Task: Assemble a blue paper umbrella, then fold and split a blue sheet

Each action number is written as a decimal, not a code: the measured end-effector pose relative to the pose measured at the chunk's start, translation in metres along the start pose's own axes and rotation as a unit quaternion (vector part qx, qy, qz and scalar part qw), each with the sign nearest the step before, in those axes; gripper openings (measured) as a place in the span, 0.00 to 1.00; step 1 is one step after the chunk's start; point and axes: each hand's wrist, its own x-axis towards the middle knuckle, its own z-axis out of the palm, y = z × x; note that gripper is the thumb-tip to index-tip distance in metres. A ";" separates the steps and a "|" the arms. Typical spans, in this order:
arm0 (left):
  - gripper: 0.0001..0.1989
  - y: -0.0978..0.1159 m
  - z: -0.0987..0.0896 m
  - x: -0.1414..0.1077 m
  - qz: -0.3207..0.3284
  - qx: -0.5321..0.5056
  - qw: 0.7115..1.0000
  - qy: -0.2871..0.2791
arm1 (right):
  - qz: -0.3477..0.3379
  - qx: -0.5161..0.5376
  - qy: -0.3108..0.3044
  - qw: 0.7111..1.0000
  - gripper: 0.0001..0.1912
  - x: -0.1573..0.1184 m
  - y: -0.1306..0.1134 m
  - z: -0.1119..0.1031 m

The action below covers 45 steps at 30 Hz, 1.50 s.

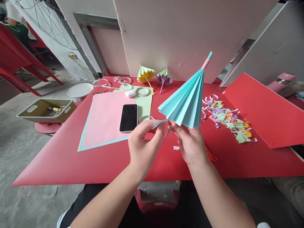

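Note:
A light-blue pleated paper umbrella (184, 99) is tilted up to the right above the red table, half folded, with a pink and blue rolled tip at its top. My right hand (191, 141) is closed on its lower edge. My left hand (147, 139) pinches a thin grey-blue strip (160, 123) just below the umbrella's left edge. The strip's other end hangs loose between the hands. Where the fingers meet under the umbrella, the details are hidden.
On the red table (106, 167) lie pink paper sheets (104, 117), a phone (129, 118), tape rolls (142, 91) and paper scraps (230, 118). Two small paper umbrellas (145, 74) stand at the back. A red board (263, 110) is at right, a bin (45, 110) at left.

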 end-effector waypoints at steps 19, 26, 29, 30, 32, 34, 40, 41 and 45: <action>0.06 -0.006 0.009 0.000 -0.069 -0.124 0.989 0.034 | 0.024 0.012 0.029 0.999 0.06 -0.001 -0.002 0.004; 0.05 -0.006 0.009 -0.004 -0.015 -0.039 0.997 0.060 | 0.008 0.009 0.021 1.000 0.06 -0.002 0.000 0.008; 0.05 -0.006 0.011 -0.006 -0.010 -0.046 0.998 0.052 | 0.010 0.002 0.020 1.000 0.08 -0.002 0.001 0.008; 0.04 -0.006 0.012 -0.006 -0.011 -0.052 0.997 0.055 | 0.015 0.004 0.023 1.000 0.08 -0.002 0.002 0.008; 0.04 -0.007 0.012 -0.005 -0.013 -0.057 0.996 0.062 | 0.026 0.009 0.032 0.999 0.08 -0.002 0.004 0.007; 0.04 -0.008 0.012 -0.004 -0.011 -0.049 0.996 0.072 | 0.030 0.012 0.037 0.999 0.08 -0.002 0.005 0.006; 0.03 -0.012 0.013 -0.003 0.034 -0.035 0.997 0.067 | 0.014 0.002 0.047 0.999 0.06 -0.002 0.008 0.008; 0.03 -0.012 0.014 -0.003 0.027 -0.044 0.997 0.059 | 0.011 0.002 0.050 0.999 0.06 -0.002 0.008 0.008; 0.05 -0.011 0.015 -0.003 -0.038 -0.091 0.995 0.033 | -0.002 0.001 0.053 0.999 0.06 -0.002 0.008 0.011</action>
